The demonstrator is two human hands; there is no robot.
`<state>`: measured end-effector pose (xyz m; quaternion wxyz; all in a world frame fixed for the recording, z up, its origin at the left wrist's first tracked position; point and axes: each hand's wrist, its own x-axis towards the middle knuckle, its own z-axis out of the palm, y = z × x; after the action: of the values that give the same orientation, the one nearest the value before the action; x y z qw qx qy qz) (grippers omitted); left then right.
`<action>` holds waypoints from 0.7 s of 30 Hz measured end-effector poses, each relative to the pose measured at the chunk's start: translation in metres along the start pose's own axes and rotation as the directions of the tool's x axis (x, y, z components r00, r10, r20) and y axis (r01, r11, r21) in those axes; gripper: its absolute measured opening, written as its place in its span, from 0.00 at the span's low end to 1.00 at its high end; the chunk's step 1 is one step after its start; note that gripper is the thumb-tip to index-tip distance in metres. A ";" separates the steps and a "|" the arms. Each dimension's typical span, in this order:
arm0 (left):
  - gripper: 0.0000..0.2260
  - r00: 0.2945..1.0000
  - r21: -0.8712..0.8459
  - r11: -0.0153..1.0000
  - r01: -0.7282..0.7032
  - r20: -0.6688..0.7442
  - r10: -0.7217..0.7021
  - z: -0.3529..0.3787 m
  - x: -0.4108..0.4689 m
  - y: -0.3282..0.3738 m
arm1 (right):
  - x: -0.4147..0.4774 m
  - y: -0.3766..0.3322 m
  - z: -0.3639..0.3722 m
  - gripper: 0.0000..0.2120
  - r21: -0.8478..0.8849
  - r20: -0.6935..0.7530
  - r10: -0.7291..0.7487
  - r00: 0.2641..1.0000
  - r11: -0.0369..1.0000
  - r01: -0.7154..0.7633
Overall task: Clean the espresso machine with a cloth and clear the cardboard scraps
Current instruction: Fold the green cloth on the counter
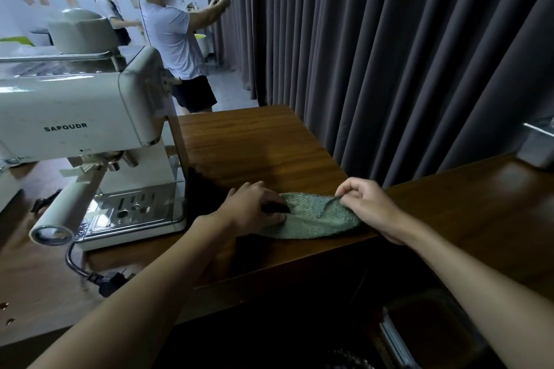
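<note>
**Bare wood behind the cloth, machine walling off the left**

The table (254, 144) lies bare between the espresso machine (90, 117) and the curtain (389, 54), a broad stretch where a hand could pass toward the far edge. On the left the machine stands tall. Its portafilter handle (69, 207) juts forward above the drip tray (132, 213), blocking a low reach there. The power cable (90, 274) loops off the near edge just below it. The curtain hangs close along the table's right side, just behind the right hand (365, 204). The cloth (314, 219) fills the near strip, the left hand (254, 210) curled on its left end and the right hand pinching its far corner.
</note>
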<state>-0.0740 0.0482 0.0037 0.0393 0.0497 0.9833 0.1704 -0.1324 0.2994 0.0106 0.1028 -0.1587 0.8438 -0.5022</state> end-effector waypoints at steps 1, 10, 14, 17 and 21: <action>0.16 1.000 0.023 1.000 -0.007 0.001 0.007 0.000 -0.001 0.003 | -0.003 0.004 -0.001 0.08 -0.010 0.009 0.005 1.000 1.000 -0.005; 0.03 0.982 -0.037 0.985 -0.167 -0.102 0.162 0.004 -0.005 0.003 | -0.003 0.008 -0.003 0.05 0.064 -0.094 -0.011 0.996 0.998 0.017; 0.03 0.968 -0.444 0.875 -0.193 -0.233 0.096 -0.011 -0.006 0.004 | 0.006 0.007 -0.002 0.03 0.099 -0.153 -0.036 0.988 0.994 0.052; 0.01 0.938 -0.348 0.920 -0.182 -0.343 0.056 -0.018 0.005 0.005 | 0.015 0.001 0.000 0.03 0.015 -0.281 -0.086 0.956 0.995 0.095; 0.20 0.951 -0.370 0.929 0.019 -0.280 -0.131 -0.012 0.020 -0.002 | 0.026 0.005 0.001 0.10 -0.124 -0.257 0.004 0.966 0.992 -0.038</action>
<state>-0.0950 0.0447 0.0136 -0.0953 -0.0228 0.9305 0.3529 -0.1567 0.2912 0.0047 -0.0120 -0.0898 0.8821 -0.4622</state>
